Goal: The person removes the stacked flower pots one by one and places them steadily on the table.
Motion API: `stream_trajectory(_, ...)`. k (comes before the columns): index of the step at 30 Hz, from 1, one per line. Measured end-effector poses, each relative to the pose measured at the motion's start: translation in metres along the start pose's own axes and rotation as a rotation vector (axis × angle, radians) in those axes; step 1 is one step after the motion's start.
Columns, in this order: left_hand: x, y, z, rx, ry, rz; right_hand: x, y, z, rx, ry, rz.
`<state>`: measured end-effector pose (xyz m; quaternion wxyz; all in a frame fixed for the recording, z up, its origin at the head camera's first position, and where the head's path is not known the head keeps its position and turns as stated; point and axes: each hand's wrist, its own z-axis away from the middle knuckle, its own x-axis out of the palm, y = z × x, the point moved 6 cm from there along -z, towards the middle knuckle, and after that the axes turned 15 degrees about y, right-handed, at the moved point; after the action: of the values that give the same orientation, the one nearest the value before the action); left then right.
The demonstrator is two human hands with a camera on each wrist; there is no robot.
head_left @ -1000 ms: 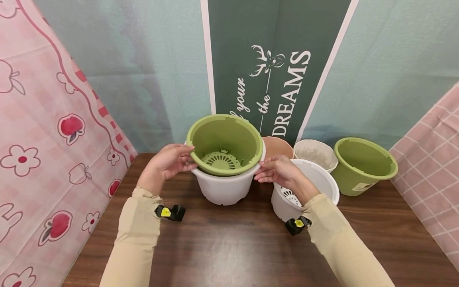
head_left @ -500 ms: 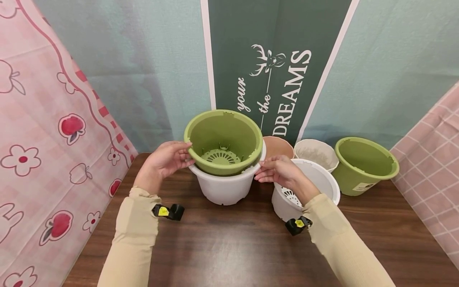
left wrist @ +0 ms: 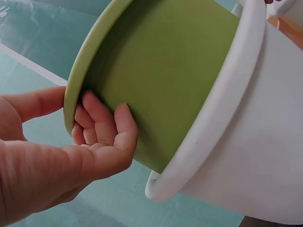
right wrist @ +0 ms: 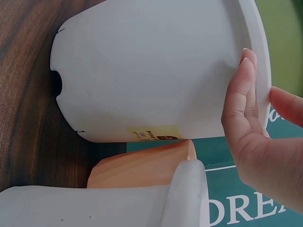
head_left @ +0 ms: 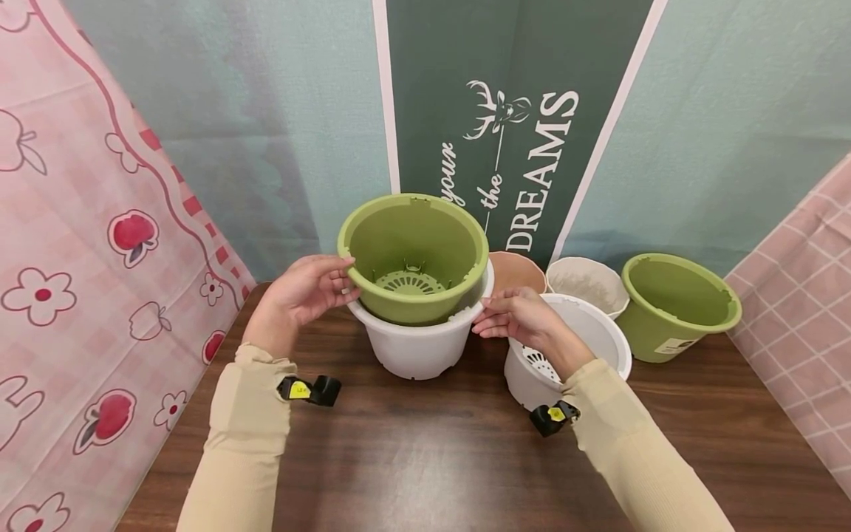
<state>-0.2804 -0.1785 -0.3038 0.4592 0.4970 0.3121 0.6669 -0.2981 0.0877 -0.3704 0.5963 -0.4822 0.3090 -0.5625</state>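
A green plastic flowerpot point(head_left: 412, 247) sits partly inside a white flowerpot point(head_left: 415, 351), its left side raised so it tilts. My left hand point(head_left: 309, 292) grips the green pot's rim at the left; in the left wrist view the thumb lies on the outer side of the rim and the fingers curl beneath it. My right hand point(head_left: 518, 318) pinches the white pot's rim on its right side. The right wrist view shows the thumb at the rim's top and the fingers under it, against the white wall point(right wrist: 156, 66). The white pot stands upright on the table.
Right of the held pots stand a second white pot point(head_left: 598, 332), a terracotta-coloured pot point(head_left: 515, 273), a cream pot point(head_left: 585, 281) and another green pot point(head_left: 671, 332) with a label. The wooden table point(head_left: 425, 458) meets a hanging cloth point(head_left: 266, 148) behind.
The green pot has risen in the white pot, lifted at its left side by my left hand, which moved up and slightly left. My right hand and the white pot stayed nearly still.
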Motion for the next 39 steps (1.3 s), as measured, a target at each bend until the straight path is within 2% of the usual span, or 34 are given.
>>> stream_trajectory(13, 0.003, 0.006, 0.001, -0.025, -0.02, 0.067, 0.0, 0.0, 0.0, -0.002, -0.004, 0.004)
stream_trajectory(25, 0.006, 0.011, 0.003, -0.023, -0.097, 0.119, -0.001, 0.0, -0.001, 0.005, -0.009, -0.009)
stream_trajectory(36, 0.004, 0.011, 0.004, -0.002, -0.171, 0.091, 0.0, 0.0, -0.001, 0.0, -0.016, -0.007)
stream_trajectory(39, 0.002, 0.011, 0.005, -0.005, -0.169, 0.097, -0.001, 0.0, -0.001, -0.001, -0.015, -0.008)
